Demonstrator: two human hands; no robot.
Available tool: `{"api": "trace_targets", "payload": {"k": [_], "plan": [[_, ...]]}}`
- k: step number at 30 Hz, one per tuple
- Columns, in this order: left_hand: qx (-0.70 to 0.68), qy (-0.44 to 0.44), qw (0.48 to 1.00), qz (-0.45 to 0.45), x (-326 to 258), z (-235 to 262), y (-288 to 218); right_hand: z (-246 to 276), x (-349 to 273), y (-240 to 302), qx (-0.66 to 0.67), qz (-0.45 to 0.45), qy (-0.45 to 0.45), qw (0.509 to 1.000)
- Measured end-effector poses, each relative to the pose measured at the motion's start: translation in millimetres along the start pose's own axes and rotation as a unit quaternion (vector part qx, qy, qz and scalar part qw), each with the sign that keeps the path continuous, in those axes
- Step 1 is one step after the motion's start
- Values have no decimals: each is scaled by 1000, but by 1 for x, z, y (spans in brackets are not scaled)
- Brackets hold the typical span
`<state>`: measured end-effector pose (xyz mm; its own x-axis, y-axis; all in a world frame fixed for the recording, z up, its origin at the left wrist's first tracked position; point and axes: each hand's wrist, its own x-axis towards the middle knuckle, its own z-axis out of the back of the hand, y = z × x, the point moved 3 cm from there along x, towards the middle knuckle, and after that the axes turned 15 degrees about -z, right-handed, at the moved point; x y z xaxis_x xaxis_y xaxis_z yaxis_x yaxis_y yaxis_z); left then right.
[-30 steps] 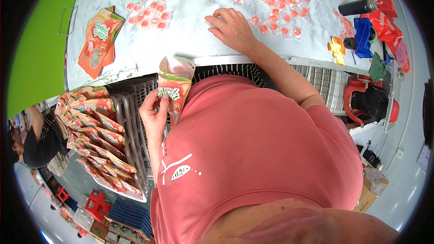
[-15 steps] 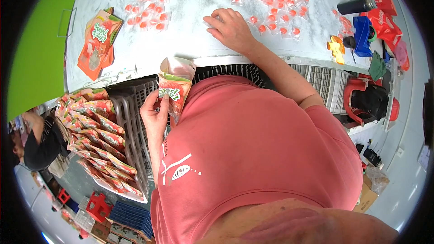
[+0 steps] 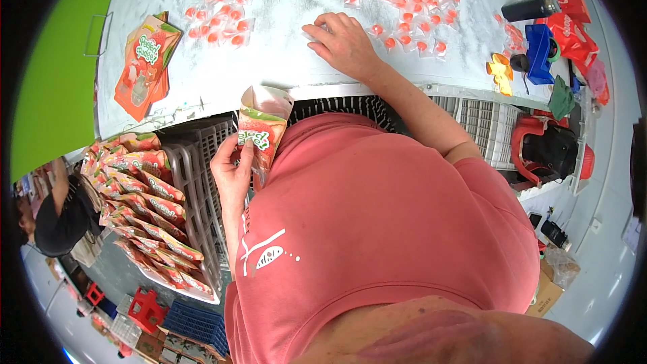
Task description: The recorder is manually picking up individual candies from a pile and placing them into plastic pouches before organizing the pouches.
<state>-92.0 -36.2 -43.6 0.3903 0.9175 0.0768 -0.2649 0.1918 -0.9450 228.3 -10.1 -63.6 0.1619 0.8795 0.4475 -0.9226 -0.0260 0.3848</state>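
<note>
The table (image 3: 283,61) lies far. On it, a pouch stack (image 3: 143,64) sits left, with candies (image 3: 397,0) to the far right. The left hand (image 3: 232,168) holds a pouch (image 3: 261,131) at the near edge. The right hand (image 3: 344,40) rests on the table among the candies. A tray of pouches (image 3: 145,216) sits near left.

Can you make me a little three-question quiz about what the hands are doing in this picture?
1. True or false: the left hand holds an open printed orange-and-green plastic pouch.
2. What does the right hand rest on? A) pale table top B) grey plastic crate C) green board
3. Fill in: small clear packets with orange-red sweets lie on the ____.

Key: 1 true; 2 A; 3 table.
</note>
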Motion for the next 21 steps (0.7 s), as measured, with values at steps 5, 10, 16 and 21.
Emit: {"api": "trace_targets", "payload": {"k": [5, 10, 16, 21], "plan": [[-20, 2, 1000, 24, 0, -2, 4, 0, 0, 0, -1, 2, -5, 1000], [-33, -4, 999, 24, 0, -5, 4, 1, 0, 1, -1, -1, -1, 1000], [-35, -3, 999, 18, 0, -8, 2, 0, 0, -1, 3, 0, -1, 1000], [-27, 4, 1000, 9, 1, -8, 4, 1, 1, 0, 6, -6, 5, 1000]]}}
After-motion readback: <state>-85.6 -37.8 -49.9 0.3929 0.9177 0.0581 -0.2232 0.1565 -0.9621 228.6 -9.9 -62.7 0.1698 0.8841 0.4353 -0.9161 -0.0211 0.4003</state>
